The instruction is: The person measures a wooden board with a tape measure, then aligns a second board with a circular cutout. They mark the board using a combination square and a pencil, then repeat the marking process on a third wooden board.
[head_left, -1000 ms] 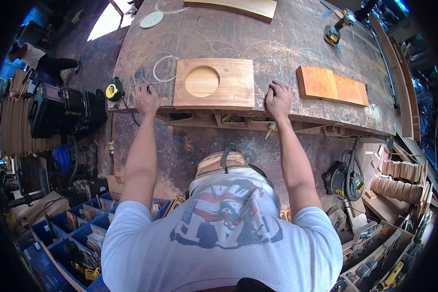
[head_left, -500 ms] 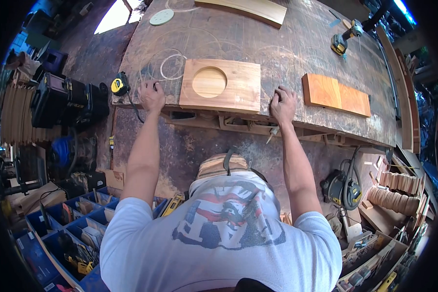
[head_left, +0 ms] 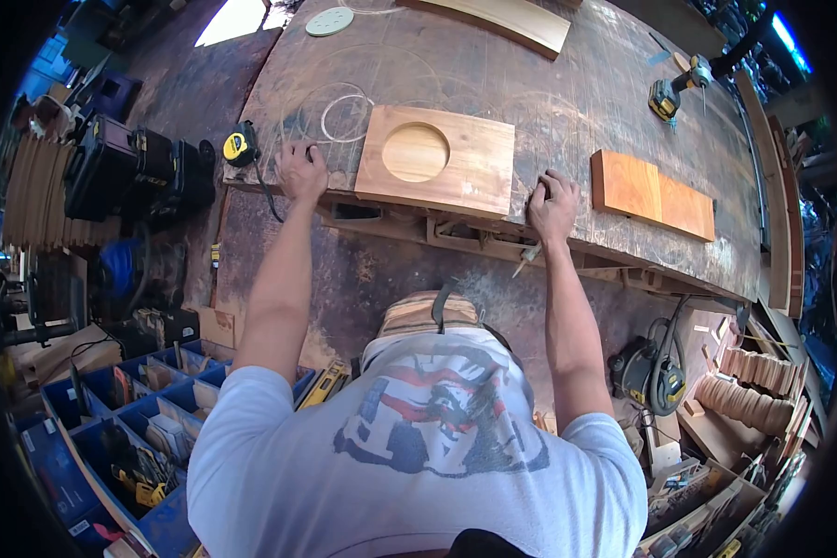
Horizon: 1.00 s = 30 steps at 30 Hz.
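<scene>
A wooden block with a round shallow recess (head_left: 482, 167) lies near the front edge of the worktable (head_left: 493, 79), between my hands. My left hand (head_left: 302, 171) rests on the tabletop to the left of the block, holding nothing, its fingers loosely bent and apart. On the table's front edge leans my right hand (head_left: 554, 206), also free of any object, with bent fingers spread. To its right is an orange-brown wooden block (head_left: 653, 193). A yellow and black tape measure (head_left: 240, 145) sits just left of my left hand. Neither hand touches the recessed block.
A cordless drill (head_left: 677, 90) stands at the table's right rear. Toward the back are a long board (head_left: 502, 23) and a round sanding disc (head_left: 329, 21). Blue compartment bins (head_left: 121, 418) with tools fill the lower left. A vacuum-like machine (head_left: 649, 367) is on the floor at right.
The camera view has turned slightly, so the table and its objects appear shifted to the right. Both hands stay resting at the same spots on the table.
</scene>
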Motion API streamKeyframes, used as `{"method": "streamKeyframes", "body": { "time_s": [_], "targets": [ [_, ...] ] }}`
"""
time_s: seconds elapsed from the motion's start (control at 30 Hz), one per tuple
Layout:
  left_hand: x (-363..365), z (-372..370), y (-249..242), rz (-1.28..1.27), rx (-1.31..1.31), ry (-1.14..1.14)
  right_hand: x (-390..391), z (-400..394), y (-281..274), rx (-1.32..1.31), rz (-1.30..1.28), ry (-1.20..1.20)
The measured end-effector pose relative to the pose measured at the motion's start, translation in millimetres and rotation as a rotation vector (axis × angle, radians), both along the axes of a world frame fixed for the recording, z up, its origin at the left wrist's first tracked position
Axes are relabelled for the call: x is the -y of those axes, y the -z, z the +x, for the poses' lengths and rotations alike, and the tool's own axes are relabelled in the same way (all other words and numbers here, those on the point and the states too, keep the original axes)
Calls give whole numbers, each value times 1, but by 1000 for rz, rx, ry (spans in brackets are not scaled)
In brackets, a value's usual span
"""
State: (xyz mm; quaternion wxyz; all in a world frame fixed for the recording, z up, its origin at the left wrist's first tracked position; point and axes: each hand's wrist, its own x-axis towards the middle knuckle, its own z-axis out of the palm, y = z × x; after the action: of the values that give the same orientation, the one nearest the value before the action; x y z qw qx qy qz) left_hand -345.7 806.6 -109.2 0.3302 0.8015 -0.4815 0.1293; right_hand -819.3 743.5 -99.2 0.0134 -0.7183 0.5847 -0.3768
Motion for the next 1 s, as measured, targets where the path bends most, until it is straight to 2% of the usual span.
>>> {"method": "streamKeyframes", "body": {
  "time_s": [1.0],
  "targets": [
    [-1,-2,-2,14,-25,1,-1,-1,0,2,-1,-9]
  ]
}}
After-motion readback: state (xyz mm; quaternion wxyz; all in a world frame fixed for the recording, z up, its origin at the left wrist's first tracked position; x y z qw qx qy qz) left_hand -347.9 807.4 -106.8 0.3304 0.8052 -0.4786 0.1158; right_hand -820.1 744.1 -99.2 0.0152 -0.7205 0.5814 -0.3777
